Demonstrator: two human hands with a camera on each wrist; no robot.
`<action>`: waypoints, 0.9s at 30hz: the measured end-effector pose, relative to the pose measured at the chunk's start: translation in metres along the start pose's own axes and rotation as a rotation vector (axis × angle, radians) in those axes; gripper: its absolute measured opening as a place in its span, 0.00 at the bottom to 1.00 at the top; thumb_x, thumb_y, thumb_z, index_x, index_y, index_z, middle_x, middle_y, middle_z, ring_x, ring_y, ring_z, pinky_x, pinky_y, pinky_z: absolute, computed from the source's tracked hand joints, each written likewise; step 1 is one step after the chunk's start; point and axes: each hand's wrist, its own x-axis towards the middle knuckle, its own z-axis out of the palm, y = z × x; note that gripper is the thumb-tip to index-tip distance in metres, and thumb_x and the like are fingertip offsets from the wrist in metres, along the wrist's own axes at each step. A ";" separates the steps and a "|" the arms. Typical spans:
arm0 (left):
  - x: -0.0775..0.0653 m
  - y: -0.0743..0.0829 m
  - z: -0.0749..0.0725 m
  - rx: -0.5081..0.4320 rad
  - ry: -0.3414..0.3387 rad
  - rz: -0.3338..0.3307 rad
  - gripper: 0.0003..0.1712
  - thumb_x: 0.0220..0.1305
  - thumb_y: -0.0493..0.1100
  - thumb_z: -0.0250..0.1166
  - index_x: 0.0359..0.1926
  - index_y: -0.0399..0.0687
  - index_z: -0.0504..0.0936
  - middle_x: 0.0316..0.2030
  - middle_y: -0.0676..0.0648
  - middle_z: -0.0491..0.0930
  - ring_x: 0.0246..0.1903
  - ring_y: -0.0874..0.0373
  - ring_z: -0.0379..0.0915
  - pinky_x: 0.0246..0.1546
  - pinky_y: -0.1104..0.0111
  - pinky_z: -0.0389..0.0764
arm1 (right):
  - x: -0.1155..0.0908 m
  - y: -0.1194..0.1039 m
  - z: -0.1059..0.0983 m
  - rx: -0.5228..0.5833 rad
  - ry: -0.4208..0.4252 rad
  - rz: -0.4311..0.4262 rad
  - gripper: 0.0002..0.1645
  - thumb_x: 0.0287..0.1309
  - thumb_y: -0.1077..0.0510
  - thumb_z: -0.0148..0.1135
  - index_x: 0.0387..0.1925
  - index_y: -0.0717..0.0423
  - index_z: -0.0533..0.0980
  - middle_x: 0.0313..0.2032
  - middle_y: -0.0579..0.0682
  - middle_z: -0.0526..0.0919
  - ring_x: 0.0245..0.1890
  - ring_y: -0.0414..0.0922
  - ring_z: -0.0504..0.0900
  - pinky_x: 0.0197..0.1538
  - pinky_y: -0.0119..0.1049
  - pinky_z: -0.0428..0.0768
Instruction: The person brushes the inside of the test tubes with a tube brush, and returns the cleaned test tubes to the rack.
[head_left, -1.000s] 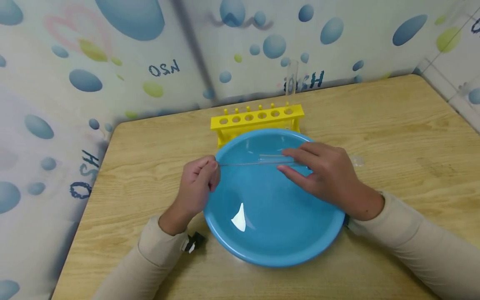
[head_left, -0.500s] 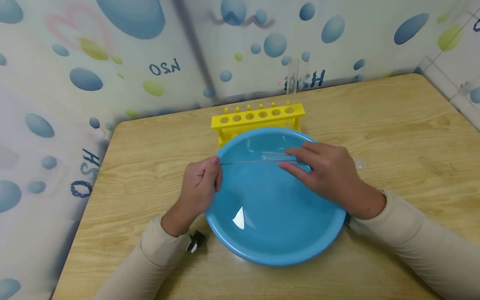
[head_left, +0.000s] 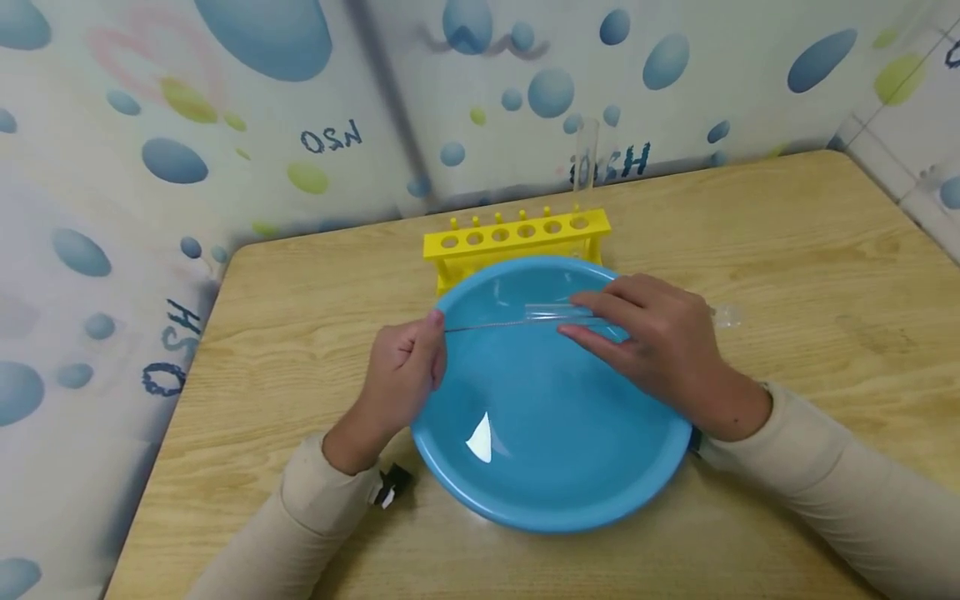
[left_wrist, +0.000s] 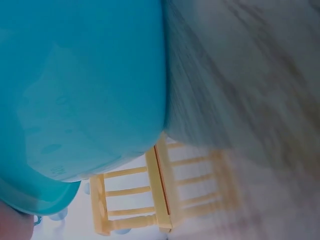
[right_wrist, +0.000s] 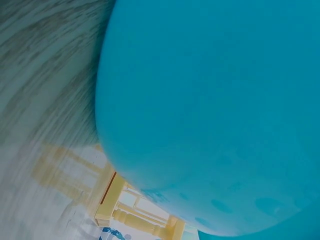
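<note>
My left hand (head_left: 401, 367) grips the thin twisted wire handle (head_left: 480, 326) of a brush at the left rim of a blue basin (head_left: 551, 508). The wire runs right, across the basin, into the mouth of a clear test tube (head_left: 543, 312). Over the basin's far right side, my right hand (head_left: 660, 350) holds that tube between thumb and fingers. The brush's bristles are hidden by the fingers. A clear rounded end shows past the right hand's back. Both wrist views are mostly filled by the basin's outer wall (left_wrist: 90, 90).
Behind the basin stands a yellow test tube rack (head_left: 517, 237) with pegs. Another clear test tube (head_left: 587, 162) stands upright in its right end. The wood-grain table (head_left: 787, 250) meets a patterned wall (head_left: 510, 100) at the back.
Both hands have shifted slightly right with the brush handle and tube. The tube has turned a little, with its far end now a bit higher in view. Both grips are kept.
</note>
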 end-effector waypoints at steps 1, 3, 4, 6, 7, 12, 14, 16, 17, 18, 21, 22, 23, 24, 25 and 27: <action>0.000 0.000 0.001 0.008 0.002 0.008 0.35 0.81 0.47 0.44 0.12 0.42 0.66 0.09 0.47 0.67 0.11 0.61 0.62 0.10 0.70 0.62 | 0.000 0.000 0.000 0.001 -0.006 0.008 0.28 0.38 0.50 0.85 0.43 0.57 0.86 0.30 0.56 0.86 0.29 0.50 0.85 0.29 0.42 0.85; 0.000 0.000 0.001 0.012 0.001 0.026 0.34 0.81 0.47 0.44 0.13 0.42 0.67 0.10 0.47 0.68 0.12 0.61 0.62 0.11 0.70 0.62 | 0.000 0.000 0.001 0.004 -0.022 0.024 0.27 0.40 0.49 0.84 0.42 0.57 0.85 0.30 0.56 0.85 0.30 0.50 0.85 0.30 0.44 0.85; 0.000 -0.001 0.001 0.013 -0.001 0.033 0.34 0.81 0.48 0.44 0.13 0.42 0.67 0.10 0.48 0.68 0.13 0.61 0.62 0.11 0.70 0.63 | 0.000 0.000 0.001 0.006 -0.030 0.032 0.27 0.41 0.49 0.83 0.42 0.57 0.85 0.31 0.55 0.85 0.30 0.50 0.85 0.30 0.44 0.85; 0.000 -0.001 0.001 0.016 0.000 0.049 0.33 0.81 0.48 0.44 0.14 0.43 0.68 0.11 0.48 0.68 0.14 0.61 0.62 0.12 0.70 0.64 | 0.001 -0.001 0.001 0.009 -0.051 0.043 0.26 0.43 0.49 0.82 0.43 0.57 0.85 0.31 0.55 0.85 0.31 0.49 0.84 0.31 0.45 0.85; 0.001 -0.001 0.001 0.019 -0.001 0.056 0.33 0.81 0.48 0.44 0.14 0.43 0.68 0.11 0.48 0.68 0.14 0.61 0.62 0.13 0.70 0.64 | 0.001 -0.001 0.001 0.011 -0.064 0.048 0.26 0.44 0.49 0.81 0.44 0.57 0.84 0.32 0.55 0.84 0.31 0.49 0.83 0.32 0.44 0.85; 0.001 -0.001 0.001 0.024 -0.024 0.074 0.32 0.81 0.47 0.45 0.15 0.43 0.69 0.11 0.49 0.69 0.15 0.61 0.63 0.14 0.70 0.65 | 0.001 -0.001 0.001 0.008 -0.134 0.055 0.28 0.48 0.50 0.78 0.50 0.58 0.83 0.35 0.55 0.83 0.34 0.49 0.81 0.34 0.44 0.85; 0.002 -0.001 0.001 0.020 -0.029 0.074 0.32 0.81 0.47 0.45 0.15 0.43 0.69 0.11 0.49 0.69 0.14 0.61 0.63 0.14 0.70 0.65 | 0.001 -0.001 0.001 0.007 -0.158 0.061 0.28 0.50 0.50 0.77 0.51 0.58 0.83 0.35 0.55 0.84 0.35 0.49 0.82 0.35 0.45 0.86; 0.002 -0.001 0.001 0.022 -0.019 0.075 0.33 0.81 0.47 0.45 0.14 0.43 0.69 0.11 0.49 0.68 0.14 0.62 0.62 0.13 0.70 0.64 | 0.001 -0.001 0.001 0.006 -0.177 0.070 0.27 0.51 0.50 0.77 0.51 0.57 0.83 0.37 0.55 0.85 0.37 0.50 0.84 0.37 0.47 0.87; 0.002 -0.001 0.001 0.027 -0.010 0.078 0.34 0.81 0.48 0.44 0.13 0.43 0.68 0.10 0.49 0.68 0.13 0.62 0.62 0.12 0.70 0.63 | 0.001 -0.002 0.001 0.003 -0.185 0.073 0.26 0.51 0.50 0.77 0.51 0.57 0.83 0.37 0.55 0.86 0.38 0.50 0.84 0.38 0.47 0.87; 0.002 -0.002 0.002 0.029 0.000 0.080 0.34 0.81 0.48 0.44 0.13 0.43 0.68 0.10 0.48 0.68 0.13 0.62 0.62 0.12 0.70 0.63 | 0.002 -0.002 0.001 -0.001 -0.189 0.076 0.26 0.51 0.49 0.77 0.51 0.56 0.83 0.37 0.55 0.86 0.37 0.50 0.85 0.38 0.47 0.87; 0.001 -0.001 0.002 0.036 0.041 0.080 0.35 0.81 0.49 0.44 0.12 0.42 0.67 0.09 0.48 0.67 0.11 0.63 0.61 0.10 0.71 0.60 | 0.002 -0.002 0.001 -0.012 -0.185 0.072 0.25 0.50 0.49 0.78 0.50 0.55 0.84 0.34 0.54 0.86 0.35 0.49 0.84 0.35 0.45 0.86; 0.000 -0.002 0.003 0.035 0.053 0.080 0.36 0.81 0.49 0.44 0.11 0.42 0.67 0.08 0.48 0.66 0.10 0.63 0.60 0.09 0.71 0.59 | 0.002 -0.002 0.002 -0.014 -0.179 0.064 0.25 0.50 0.50 0.78 0.49 0.54 0.84 0.33 0.54 0.85 0.33 0.48 0.83 0.34 0.43 0.86; 0.000 -0.002 0.003 0.035 0.066 0.080 0.36 0.81 0.49 0.44 0.11 0.42 0.66 0.08 0.47 0.66 0.10 0.63 0.60 0.09 0.71 0.58 | 0.001 -0.002 0.001 -0.016 -0.170 0.056 0.25 0.49 0.50 0.78 0.49 0.54 0.84 0.32 0.53 0.85 0.32 0.48 0.82 0.32 0.42 0.85; -0.001 -0.002 0.003 0.034 0.082 0.077 0.36 0.81 0.49 0.45 0.11 0.42 0.66 0.08 0.47 0.66 0.10 0.63 0.59 0.08 0.71 0.58 | 0.000 -0.002 0.002 -0.017 -0.161 0.047 0.25 0.49 0.50 0.79 0.49 0.53 0.84 0.31 0.53 0.84 0.31 0.47 0.82 0.31 0.41 0.84; -0.002 -0.001 0.003 0.034 0.096 0.075 0.36 0.81 0.49 0.45 0.11 0.42 0.66 0.08 0.47 0.65 0.10 0.63 0.59 0.08 0.71 0.58 | 0.000 -0.002 0.002 -0.018 -0.152 0.038 0.25 0.48 0.50 0.79 0.49 0.53 0.85 0.30 0.53 0.84 0.30 0.47 0.81 0.30 0.40 0.84; -0.003 -0.001 0.003 0.033 0.117 0.072 0.36 0.81 0.50 0.45 0.11 0.41 0.66 0.08 0.47 0.65 0.10 0.62 0.59 0.08 0.71 0.58 | -0.001 -0.002 0.002 -0.023 -0.133 0.026 0.26 0.47 0.50 0.79 0.49 0.52 0.85 0.30 0.53 0.84 0.29 0.47 0.81 0.29 0.40 0.83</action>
